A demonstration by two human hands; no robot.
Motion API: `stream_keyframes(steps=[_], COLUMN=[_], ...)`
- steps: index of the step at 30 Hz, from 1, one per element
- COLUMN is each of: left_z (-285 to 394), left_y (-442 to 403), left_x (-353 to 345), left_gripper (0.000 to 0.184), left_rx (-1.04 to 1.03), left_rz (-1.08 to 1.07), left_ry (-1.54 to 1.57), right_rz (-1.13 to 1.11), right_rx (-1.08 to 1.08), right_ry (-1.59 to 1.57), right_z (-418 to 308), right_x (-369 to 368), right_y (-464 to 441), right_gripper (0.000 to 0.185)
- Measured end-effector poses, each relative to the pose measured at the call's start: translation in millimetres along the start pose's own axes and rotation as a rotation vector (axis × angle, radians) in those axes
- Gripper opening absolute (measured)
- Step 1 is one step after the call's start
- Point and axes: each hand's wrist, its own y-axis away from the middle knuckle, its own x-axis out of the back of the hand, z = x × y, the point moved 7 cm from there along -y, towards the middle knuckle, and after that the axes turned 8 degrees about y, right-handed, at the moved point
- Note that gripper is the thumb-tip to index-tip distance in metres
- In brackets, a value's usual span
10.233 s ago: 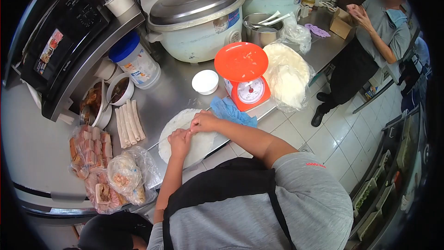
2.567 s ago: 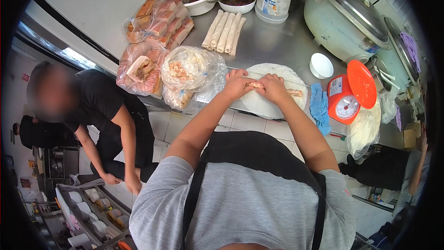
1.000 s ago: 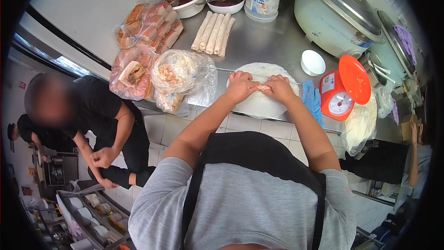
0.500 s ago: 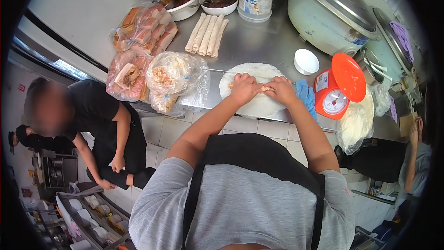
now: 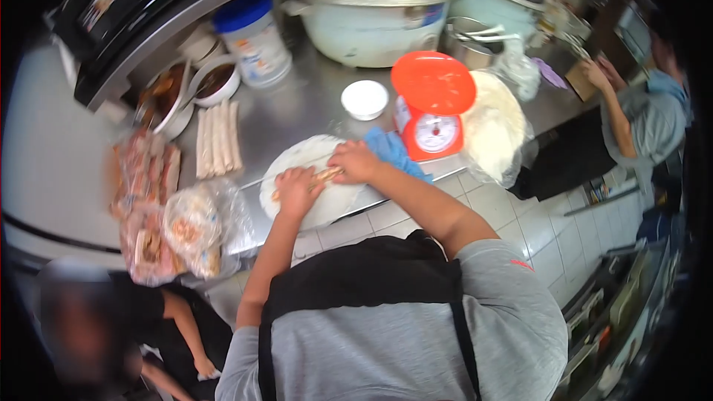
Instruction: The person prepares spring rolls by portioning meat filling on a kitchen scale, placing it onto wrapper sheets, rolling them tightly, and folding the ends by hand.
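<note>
The left hand (image 5: 298,187) and right hand (image 5: 355,162) contact one filling strip (image 5: 327,174) on one round wrapper (image 5: 334,202); blur prevents confirming finger closure. Four rolls (image 5: 219,139), one scale (image 5: 432,110) and two cookers (image 5: 375,30) occupy the steel tabletop (image 5: 312,104), above a tiled floor (image 5: 494,215).

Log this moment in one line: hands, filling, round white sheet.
left hand: at filling | right hand: at filling | filling: strip on sheet | sheet: spread flat, unrolled

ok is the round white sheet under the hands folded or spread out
Spread out: the sheet lies flat beneath the left hand and right hand, with filling uncovered between them.
</note>
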Motion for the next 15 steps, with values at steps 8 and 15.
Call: stream_keyframes(steps=[8,15], left_z=[-33.1,-62.2], left_y=[13.1,35.2], left_x=[9.6,27.7], left_gripper=[0.029,0.027], left_rx=[0.147,0.193], left_rz=[-0.102,-0.046], left_ry=[0.052,0.059], right_rz=[0.059,0.12], right_rx=[0.056,0.01], right_ry=[0.11,0.127], right_z=[-53.0,-2.1], right_x=[-20.9,-3.5], right_y=[-23.1,6.9], right_gripper=[0.023,0.019])
